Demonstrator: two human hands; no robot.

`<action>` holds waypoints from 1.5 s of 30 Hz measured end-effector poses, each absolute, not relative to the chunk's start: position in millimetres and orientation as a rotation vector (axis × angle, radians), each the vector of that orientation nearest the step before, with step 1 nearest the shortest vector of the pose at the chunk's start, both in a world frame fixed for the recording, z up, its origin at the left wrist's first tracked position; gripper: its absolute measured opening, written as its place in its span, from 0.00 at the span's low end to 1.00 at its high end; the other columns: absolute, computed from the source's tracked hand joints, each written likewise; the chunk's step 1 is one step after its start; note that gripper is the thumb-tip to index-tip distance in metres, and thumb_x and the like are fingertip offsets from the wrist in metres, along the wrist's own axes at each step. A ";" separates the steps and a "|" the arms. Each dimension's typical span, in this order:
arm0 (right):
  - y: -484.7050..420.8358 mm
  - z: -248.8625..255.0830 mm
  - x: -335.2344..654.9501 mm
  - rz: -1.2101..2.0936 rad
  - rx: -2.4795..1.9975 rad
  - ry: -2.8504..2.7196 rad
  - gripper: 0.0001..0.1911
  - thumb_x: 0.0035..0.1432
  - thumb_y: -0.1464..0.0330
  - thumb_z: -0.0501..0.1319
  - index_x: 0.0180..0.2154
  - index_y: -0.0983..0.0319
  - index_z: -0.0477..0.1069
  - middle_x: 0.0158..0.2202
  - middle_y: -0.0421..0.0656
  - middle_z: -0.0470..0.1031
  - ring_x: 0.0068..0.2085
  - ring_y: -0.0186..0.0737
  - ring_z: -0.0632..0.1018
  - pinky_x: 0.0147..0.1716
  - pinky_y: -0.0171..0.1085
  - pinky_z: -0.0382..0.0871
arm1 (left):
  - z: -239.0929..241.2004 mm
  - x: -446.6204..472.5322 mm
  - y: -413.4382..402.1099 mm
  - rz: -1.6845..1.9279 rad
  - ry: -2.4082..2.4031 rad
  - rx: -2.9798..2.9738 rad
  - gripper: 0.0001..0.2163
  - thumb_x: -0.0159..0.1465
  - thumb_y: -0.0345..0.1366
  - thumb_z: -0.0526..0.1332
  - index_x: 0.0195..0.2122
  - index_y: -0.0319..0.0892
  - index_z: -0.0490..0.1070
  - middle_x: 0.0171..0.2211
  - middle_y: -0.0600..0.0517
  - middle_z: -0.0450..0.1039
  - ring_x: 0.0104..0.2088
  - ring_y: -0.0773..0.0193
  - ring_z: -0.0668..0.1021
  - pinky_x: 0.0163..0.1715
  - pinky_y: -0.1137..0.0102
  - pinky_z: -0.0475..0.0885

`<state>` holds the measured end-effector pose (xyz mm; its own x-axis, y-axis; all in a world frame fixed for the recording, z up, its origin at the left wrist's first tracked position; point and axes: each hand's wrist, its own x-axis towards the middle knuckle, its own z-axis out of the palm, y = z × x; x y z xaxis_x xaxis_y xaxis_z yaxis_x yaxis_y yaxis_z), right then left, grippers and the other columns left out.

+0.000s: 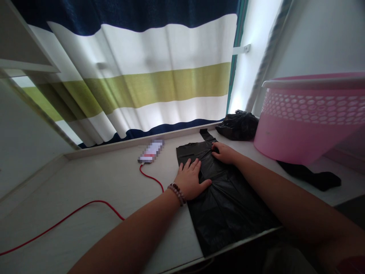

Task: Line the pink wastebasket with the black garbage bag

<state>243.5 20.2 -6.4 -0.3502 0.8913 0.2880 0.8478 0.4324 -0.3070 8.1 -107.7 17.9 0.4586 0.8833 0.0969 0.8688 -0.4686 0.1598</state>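
At near right I've a black bag (225,213) laid flat, still creased; left hand (190,180) wide, right hand (225,153) curled, grip unclear

White tabletop (71,179) carries black bag (228,205), phone (151,151), cable (97,201), pink basket (299,139).

Phone (151,150) on red cable (97,201), pink basket (291,137), striped curtain (159,83).

The right forearm (273,184) probably hides some black plastic (228,205).
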 end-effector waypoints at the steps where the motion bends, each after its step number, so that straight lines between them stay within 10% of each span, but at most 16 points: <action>1: 20.8 -7.0 243.6 0.142 -1.478 -2.287 0.14 0.57 0.63 0.57 0.45 0.61 0.68 0.56 0.48 0.67 0.55 0.44 0.70 0.55 0.41 0.62 | 18.3 8.2 -107.7 0.249 1.571 2.605 0.41 0.60 0.65 0.42 0.67 0.43 0.48 0.69 0.51 0.42 0.67 0.47 0.46 0.65 0.50 0.44; 9: 27.7 -13.5 244.7 0.073 -1.522 -2.382 0.27 0.60 0.62 0.54 0.59 0.62 0.62 0.63 0.49 0.58 0.64 0.47 0.59 0.63 0.47 0.52 | 20.4 8.6 -108.7 0.238 1.572 2.598 0.41 0.60 0.65 0.42 0.67 0.43 0.48 0.69 0.51 0.42 0.68 0.48 0.46 0.65 0.50 0.44; 22: 18.6 -4.0 242.4 0.118 -1.493 -2.297 0.12 0.56 0.63 0.58 0.41 0.61 0.66 0.54 0.49 0.69 0.53 0.44 0.71 0.53 0.40 0.64 | 20.8 8.5 -109.0 0.234 1.569 2.599 0.41 0.60 0.65 0.42 0.67 0.43 0.48 0.69 0.50 0.42 0.68 0.47 0.46 0.65 0.50 0.44; 45: 22.8 -10.0 244.6 0.111 -1.451 -2.331 0.21 0.58 0.61 0.56 0.52 0.60 0.66 0.60 0.48 0.63 0.59 0.45 0.66 0.59 0.44 0.58 | 17.1 7.4 -107.2 0.256 1.566 2.606 0.41 0.60 0.66 0.42 0.67 0.43 0.49 0.69 0.51 0.43 0.67 0.48 0.46 0.65 0.50 0.44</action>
<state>244.6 22.8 -10.0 -0.3870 0.8771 0.2844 0.8460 0.4605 -0.2687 7.4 -107.2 17.1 0.4603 0.8825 0.0968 0.8673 -0.4703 0.1635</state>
